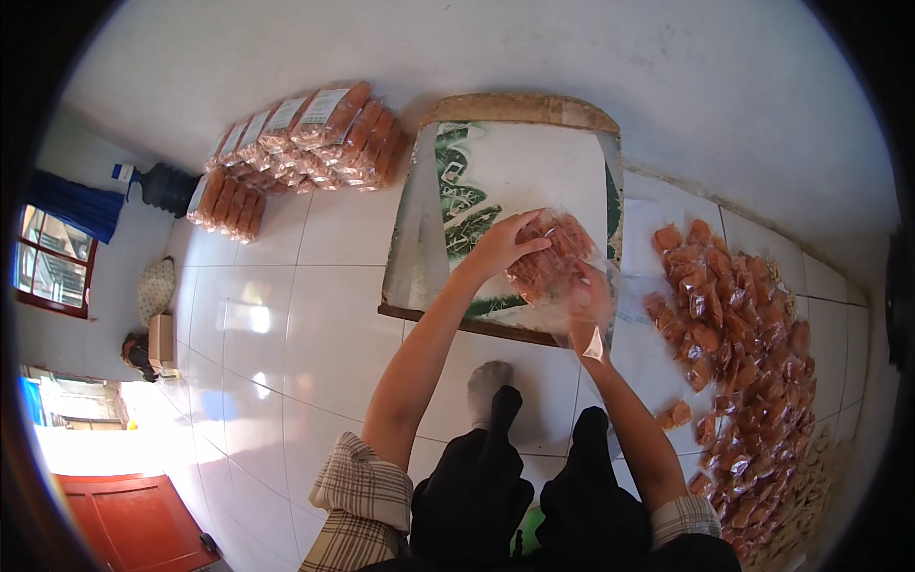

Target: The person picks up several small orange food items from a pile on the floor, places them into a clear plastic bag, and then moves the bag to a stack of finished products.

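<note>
Above a low table (534,176) with a white and green top, both my hands hold a clear plastic bag of reddish-orange pieces (553,250). My left hand (507,246) is closed on its left side, thumb across the front. My right hand (589,291) grips the lower right side, with loose clear film over the fingers and wrist. Whether those fingers are inside the bag or behind the film, I cannot tell. The pieces look like thin crackers, but their exact kind is unclear.
On the right, a large heap of small clear packets (734,324) covers the tiled floor, with one packet (675,415) apart. Stacked larger packs (329,133) stand by the wall at the far left. A dark water jug (170,189) and a red door panel (138,520) are further left.
</note>
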Action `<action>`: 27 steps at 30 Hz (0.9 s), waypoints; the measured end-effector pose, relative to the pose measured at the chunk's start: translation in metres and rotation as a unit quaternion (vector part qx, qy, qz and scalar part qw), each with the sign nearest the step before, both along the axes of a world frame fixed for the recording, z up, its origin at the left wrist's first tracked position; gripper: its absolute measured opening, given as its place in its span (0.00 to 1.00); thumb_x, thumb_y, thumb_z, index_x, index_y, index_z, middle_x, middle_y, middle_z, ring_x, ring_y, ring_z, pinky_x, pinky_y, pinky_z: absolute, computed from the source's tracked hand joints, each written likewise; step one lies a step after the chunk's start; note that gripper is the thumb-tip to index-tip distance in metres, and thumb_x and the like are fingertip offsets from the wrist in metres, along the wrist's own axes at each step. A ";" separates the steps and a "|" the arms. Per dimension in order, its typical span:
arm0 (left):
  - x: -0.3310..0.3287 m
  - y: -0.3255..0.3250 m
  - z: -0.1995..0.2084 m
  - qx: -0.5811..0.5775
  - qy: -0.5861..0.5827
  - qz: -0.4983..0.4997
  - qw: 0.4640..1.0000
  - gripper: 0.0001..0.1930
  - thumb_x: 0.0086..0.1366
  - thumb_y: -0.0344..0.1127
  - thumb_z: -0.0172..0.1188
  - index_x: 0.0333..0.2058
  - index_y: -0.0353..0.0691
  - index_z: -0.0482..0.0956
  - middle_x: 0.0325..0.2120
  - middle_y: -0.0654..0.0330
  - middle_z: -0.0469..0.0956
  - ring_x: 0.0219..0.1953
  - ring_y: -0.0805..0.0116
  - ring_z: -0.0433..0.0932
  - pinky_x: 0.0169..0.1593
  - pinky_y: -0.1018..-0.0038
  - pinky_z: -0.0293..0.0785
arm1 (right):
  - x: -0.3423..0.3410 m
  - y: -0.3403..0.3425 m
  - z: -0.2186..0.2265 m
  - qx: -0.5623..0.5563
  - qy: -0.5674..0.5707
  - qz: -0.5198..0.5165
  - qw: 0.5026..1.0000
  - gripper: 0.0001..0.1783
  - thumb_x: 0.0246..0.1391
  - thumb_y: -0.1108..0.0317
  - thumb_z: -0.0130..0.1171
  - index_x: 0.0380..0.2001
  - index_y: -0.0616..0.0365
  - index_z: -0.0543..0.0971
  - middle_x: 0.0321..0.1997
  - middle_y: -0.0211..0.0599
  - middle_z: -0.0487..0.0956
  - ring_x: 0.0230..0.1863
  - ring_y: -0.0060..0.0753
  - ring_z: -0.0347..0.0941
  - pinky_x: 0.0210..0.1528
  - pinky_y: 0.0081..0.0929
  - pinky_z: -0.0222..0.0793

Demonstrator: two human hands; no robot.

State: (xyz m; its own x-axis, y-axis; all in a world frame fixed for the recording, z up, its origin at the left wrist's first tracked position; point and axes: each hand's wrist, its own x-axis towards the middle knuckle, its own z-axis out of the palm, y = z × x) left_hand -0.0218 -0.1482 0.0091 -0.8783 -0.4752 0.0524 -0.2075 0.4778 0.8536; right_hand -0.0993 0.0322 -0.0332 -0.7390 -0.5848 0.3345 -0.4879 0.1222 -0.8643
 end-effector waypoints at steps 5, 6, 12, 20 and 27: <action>0.006 -0.006 0.000 0.014 -0.003 -0.013 1.000 0.33 0.53 0.50 0.61 0.53 0.37 0.65 0.43 0.49 0.73 0.45 0.61 0.73 0.49 0.71 0.67 | 0.000 -0.004 0.005 -0.036 0.053 -0.018 0.998 0.15 0.53 0.73 0.50 0.45 0.60 0.72 0.45 0.41 0.72 0.44 0.34 0.68 0.46 0.24 0.63; 0.003 -0.006 0.001 0.012 -0.010 -0.021 1.000 0.33 0.54 0.50 0.61 0.54 0.37 0.65 0.44 0.50 0.73 0.45 0.61 0.73 0.50 0.71 0.67 | -0.006 -0.003 0.001 -0.055 0.037 -0.017 0.998 0.15 0.52 0.73 0.51 0.45 0.60 0.72 0.44 0.41 0.72 0.43 0.33 0.69 0.46 0.24 0.64; 0.001 -0.002 0.005 0.008 -0.018 -0.014 1.000 0.33 0.55 0.51 0.60 0.55 0.38 0.64 0.45 0.50 0.72 0.46 0.62 0.73 0.50 0.71 0.67 | -0.002 -0.003 -0.002 0.030 -0.094 -0.016 0.995 0.15 0.50 0.71 0.56 0.43 0.57 0.73 0.38 0.37 0.77 0.38 0.30 0.74 0.41 0.25 0.67; 0.000 -0.004 0.000 0.044 -0.008 0.007 0.999 0.33 0.56 0.51 0.59 0.55 0.38 0.63 0.48 0.49 0.69 0.46 0.62 0.72 0.50 0.72 0.67 | 0.001 -0.011 0.013 0.007 -0.130 -0.011 0.991 0.16 0.48 0.70 0.58 0.43 0.58 0.73 0.34 0.36 0.76 0.36 0.29 0.74 0.37 0.22 0.68; 0.028 0.004 -0.008 -0.031 0.010 0.036 0.999 0.31 0.57 0.51 0.57 0.54 0.38 0.65 0.44 0.50 0.69 0.43 0.60 0.72 0.49 0.72 0.67 | 0.014 0.012 0.021 -0.030 -0.089 0.125 0.988 0.14 0.51 0.70 0.56 0.42 0.60 0.71 0.30 0.35 0.72 0.33 0.25 0.70 0.36 0.19 0.66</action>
State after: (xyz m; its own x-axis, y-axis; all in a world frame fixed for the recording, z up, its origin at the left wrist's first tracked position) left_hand 0.0058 -0.1438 0.0012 -0.8405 -0.5324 0.1008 -0.2271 0.5149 0.8266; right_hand -0.0857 0.0437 -0.0125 -0.6245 -0.7393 0.2519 -0.3370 -0.0359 -0.9408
